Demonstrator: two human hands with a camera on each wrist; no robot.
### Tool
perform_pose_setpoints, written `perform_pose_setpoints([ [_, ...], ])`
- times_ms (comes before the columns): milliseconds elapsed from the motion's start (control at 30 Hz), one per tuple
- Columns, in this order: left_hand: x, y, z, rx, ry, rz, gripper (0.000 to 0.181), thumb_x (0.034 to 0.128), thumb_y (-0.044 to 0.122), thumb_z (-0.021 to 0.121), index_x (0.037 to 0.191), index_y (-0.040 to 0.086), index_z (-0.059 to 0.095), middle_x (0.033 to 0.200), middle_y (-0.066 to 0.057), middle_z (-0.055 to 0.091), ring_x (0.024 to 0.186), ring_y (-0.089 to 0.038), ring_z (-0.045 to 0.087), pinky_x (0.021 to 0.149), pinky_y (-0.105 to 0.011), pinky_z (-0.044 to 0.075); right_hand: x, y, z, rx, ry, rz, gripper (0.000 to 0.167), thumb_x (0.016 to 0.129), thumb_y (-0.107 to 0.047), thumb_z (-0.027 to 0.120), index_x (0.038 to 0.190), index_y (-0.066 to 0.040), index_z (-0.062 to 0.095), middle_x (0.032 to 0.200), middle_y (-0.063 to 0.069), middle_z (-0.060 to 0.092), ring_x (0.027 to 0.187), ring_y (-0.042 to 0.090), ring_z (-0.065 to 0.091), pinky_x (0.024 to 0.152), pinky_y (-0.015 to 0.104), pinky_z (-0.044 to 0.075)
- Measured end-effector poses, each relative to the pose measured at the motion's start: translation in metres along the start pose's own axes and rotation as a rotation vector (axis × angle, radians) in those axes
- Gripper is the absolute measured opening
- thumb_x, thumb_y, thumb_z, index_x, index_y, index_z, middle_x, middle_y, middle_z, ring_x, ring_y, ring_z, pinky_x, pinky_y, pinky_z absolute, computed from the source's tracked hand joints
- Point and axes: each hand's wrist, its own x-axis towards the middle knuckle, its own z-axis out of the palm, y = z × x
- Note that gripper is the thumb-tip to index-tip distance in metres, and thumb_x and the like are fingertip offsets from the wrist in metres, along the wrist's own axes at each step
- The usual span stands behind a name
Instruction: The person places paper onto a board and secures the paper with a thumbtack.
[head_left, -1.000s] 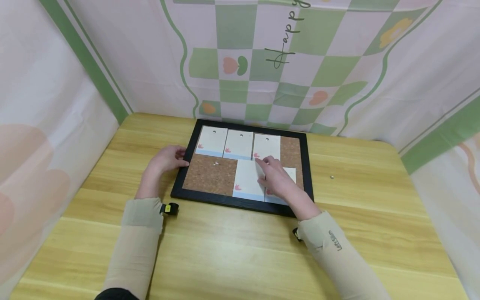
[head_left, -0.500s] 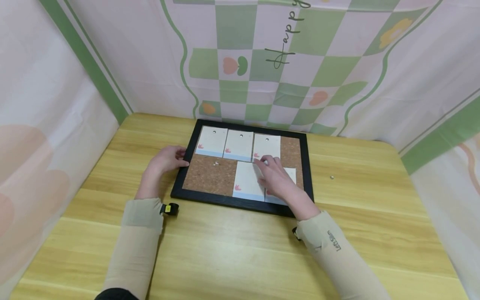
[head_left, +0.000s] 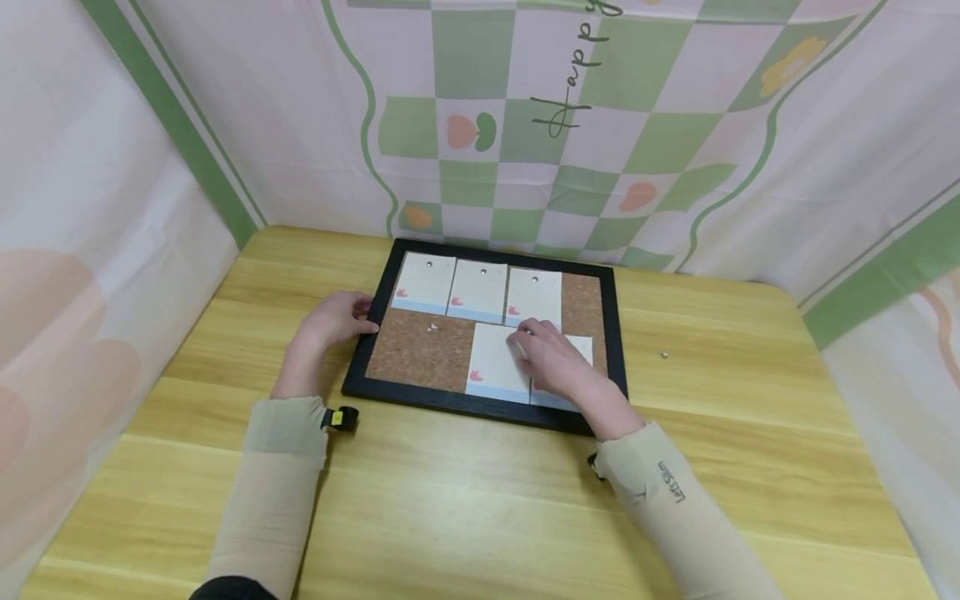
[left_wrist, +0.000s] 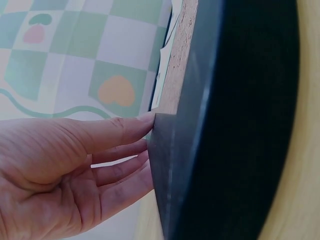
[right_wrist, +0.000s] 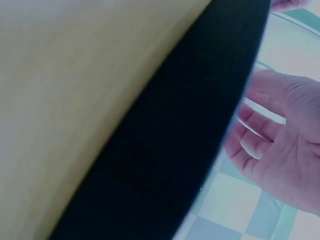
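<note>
A black-framed cork board [head_left: 420, 358] lies on the table. Three white note cards, one the middle card [head_left: 477, 287], line its upper part, each with a silver push pin near the top. Below them lie a fourth card [head_left: 491, 358] and, partly hidden under my right hand, a fifth card [head_left: 581, 344]. My right hand [head_left: 552, 360] rests its fingers on the fourth card's upper right; in the right wrist view the fingertips are hidden behind the black frame [right_wrist: 200, 100]. My left hand [head_left: 330, 319] touches the board's left edge, thumb and fingers fairly straight against the frame [left_wrist: 172, 165].
Several small pins [head_left: 432, 327] lie loose on the bare cork at left. One more pin [head_left: 663, 355] is on the wooden table [head_left: 742, 417] right of the board. A patterned cloth [head_left: 465, 183] hangs just behind the table.
The fourth card has slid slightly down, away from the third card. My right fingertips have drawn back a little towards me. The left hand has not moved.
</note>
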Motion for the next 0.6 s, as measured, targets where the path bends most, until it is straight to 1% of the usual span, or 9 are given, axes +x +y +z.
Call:
perform_pose_setpoints([
  [167, -0.002, 0.003, 0.0, 0.01, 0.009, -0.01, 0.058, 0.0987, 0.015, 0.062, 0.148, -0.006, 0.04, 0.142, -0.027, 0.053, 0.132, -0.04, 0.051, 0.111, -0.051, 0.044, -0.003, 0.003, -0.008, 0.082, -0.087, 0.018, 0.038, 0.091, -0.007, 0.07, 0.128, -0.004, 0.064, 0.136, 0.017, 0.056, 0.122, 0.036, 0.054, 0.097, 0.049, 0.052],
  [233, -0.003, 0.004, 0.0, 0.016, 0.011, -0.013, 0.057, 0.0987, 0.015, 0.062, 0.147, -0.006, 0.041, 0.142, -0.027, 0.053, 0.131, -0.039, 0.052, 0.11, -0.051, 0.044, -0.003, 0.004, -0.009, 0.097, -0.112, 0.017, 0.04, 0.091, -0.009, 0.071, 0.129, -0.004, 0.063, 0.137, 0.016, 0.057, 0.122, 0.035, 0.054, 0.099, 0.049, 0.051],
  [467, -0.007, 0.012, -0.001, 0.03, 0.014, -0.008, 0.06, 0.0988, 0.021, 0.063, 0.148, -0.005, 0.04, 0.143, -0.027, 0.053, 0.132, -0.04, 0.051, 0.112, -0.052, 0.043, -0.005, 0.009, -0.009, 0.088, -0.11, -0.032, 0.04, 0.088, -0.01, 0.073, 0.126, -0.002, 0.065, 0.134, 0.016, 0.059, 0.121, 0.033, 0.057, 0.1, 0.047, 0.051],
  [600, -0.01, 0.018, -0.001, 0.039, 0.026, -0.017, 0.062, 0.1001, 0.026, 0.061, 0.151, -0.001, 0.038, 0.147, -0.026, 0.05, 0.136, -0.04, 0.049, 0.113, -0.053, 0.042, -0.005, 0.011, -0.008, 0.077, -0.1, -0.061, 0.039, 0.088, -0.009, 0.073, 0.125, -0.001, 0.065, 0.133, 0.016, 0.06, 0.12, 0.034, 0.057, 0.099, 0.047, 0.051],
])
